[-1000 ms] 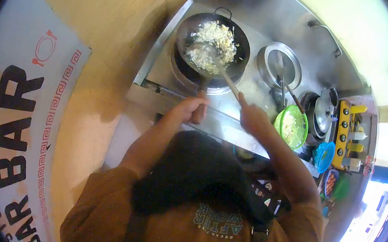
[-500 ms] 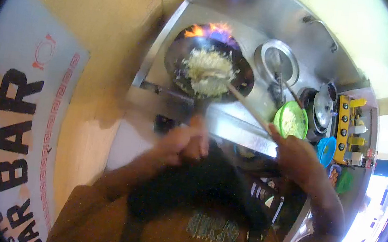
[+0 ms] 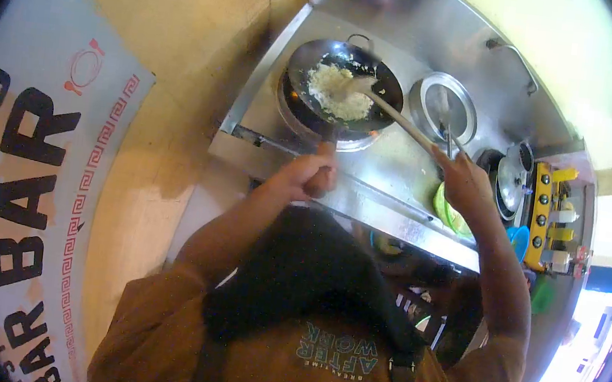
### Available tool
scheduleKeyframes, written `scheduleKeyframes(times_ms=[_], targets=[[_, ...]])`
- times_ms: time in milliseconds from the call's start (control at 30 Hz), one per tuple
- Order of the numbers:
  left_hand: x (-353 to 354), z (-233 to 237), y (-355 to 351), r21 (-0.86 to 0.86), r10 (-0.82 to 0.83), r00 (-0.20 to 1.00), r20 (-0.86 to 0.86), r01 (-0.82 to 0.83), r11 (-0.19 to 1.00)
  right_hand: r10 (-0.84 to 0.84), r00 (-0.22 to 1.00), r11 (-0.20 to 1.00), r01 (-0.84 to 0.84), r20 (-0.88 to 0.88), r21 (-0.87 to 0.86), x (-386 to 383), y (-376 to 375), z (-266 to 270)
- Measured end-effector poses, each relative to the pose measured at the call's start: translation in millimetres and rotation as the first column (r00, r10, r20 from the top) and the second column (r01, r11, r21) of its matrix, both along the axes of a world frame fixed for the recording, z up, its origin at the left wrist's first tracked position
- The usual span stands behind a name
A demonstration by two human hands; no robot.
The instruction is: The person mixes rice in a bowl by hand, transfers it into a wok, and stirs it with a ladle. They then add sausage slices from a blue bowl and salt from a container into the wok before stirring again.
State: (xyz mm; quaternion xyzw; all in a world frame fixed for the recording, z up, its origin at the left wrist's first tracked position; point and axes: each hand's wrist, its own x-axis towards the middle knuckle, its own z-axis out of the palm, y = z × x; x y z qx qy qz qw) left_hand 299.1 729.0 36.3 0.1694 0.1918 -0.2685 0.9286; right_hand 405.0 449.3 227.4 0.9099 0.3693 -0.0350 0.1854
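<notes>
My left hand is wrapped round the handle of a dark wok. The wok sits tilted and shifted toward the back of its burner ring, with a small orange glow beneath it. Pale, rice-like food lies in the wok's middle. In my right hand is the long wooden handle of a wok spatula. Its blade rests in the food at the wok's right side. The right forearm passes over a green bowl and hides part of it.
Right of the wok stands a round metal pan with utensils in it. Farther right are a lidded pot, a blue bowl and a yellow rack. A steel counter edge runs before me; a lettered banner hangs at left.
The wok has moved up and away from me, uncovering the front of the burner. The large flames behind it are gone from view. Both hands have moved forward, the right over the green bowl.
</notes>
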Motion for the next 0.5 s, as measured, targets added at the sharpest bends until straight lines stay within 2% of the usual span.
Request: scheduleKeyframes(times_ms=[67, 133, 167, 200, 267, 333, 400, 433, 467, 500], targets=[[11, -26, 0, 0.016, -0.028, 1.000, 0.009, 0.027, 1.000, -0.027, 1.000, 0.999, 0.027, 0.005, -0.025, -6, -2, 20], [20, -47, 6, 0.092, -0.047, 0.994, 0.102, 0.038, 0.995, -0.128, 0.992, 0.988, 0.126, -0.011, -0.087, -5, -10, 20], [22, -59, 8, 0.086, -0.043, 0.994, 0.101, 0.035, 0.996, -0.135, 0.991, 0.984, 0.132, -0.014, -0.123, -4, -10, 10], [20, -70, 7, 0.038, -0.051, 0.992, 0.117, 0.046, 0.998, -0.190, 0.978, 0.978, 0.180, -0.090, -0.105, 0, -3, -6], [15, -77, 7, -0.012, -0.061, 0.988, 0.143, 0.063, 0.998, -0.254, 0.951, 0.963, 0.266, -0.178, 0.048, 21, 2, -72], [12, -76, 8, 0.147, -0.021, 1.000, 0.009, 0.020, 0.989, -0.155, 0.927, 0.878, 0.288, -0.342, 0.382, 31, -1, -109], [19, -90, 14, 0.113, 0.003, 1.000, 0.014, -0.004, 0.994, -0.061, 0.974, 0.781, 0.182, -0.218, 0.598, 35, 7, -149], [16, -95, 8, 0.102, -0.001, 1.000, 0.022, -0.001, 0.995, -0.261, 0.925, 0.777, 0.370, -0.275, 0.509, 30, 28, -145], [13, -90, 9, 0.101, -0.004, 1.000, 0.013, 0.002, 0.995, -0.263, 0.922, 0.777, 0.377, -0.283, 0.504, 30, 46, -140], [13, -80, 8, 0.205, -0.019, 0.995, 0.095, -0.001, 0.979, -0.304, 0.795, 0.701, 0.560, -0.525, 0.442, 36, 62, -133]])
